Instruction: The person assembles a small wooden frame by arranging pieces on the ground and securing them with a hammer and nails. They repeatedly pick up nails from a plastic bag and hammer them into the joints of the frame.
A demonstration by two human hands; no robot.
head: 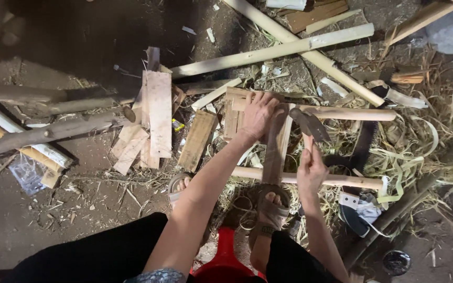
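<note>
Two hands, left hand (258,114) grip clamped on one wood strip (273,152), right hand (310,170) clamped on one hatchet (310,124)

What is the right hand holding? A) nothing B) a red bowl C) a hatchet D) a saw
C: the right hand grips the handle of a hatchet, whose dark blade is raised beside the wood strip that the left hand steadies.
</note>
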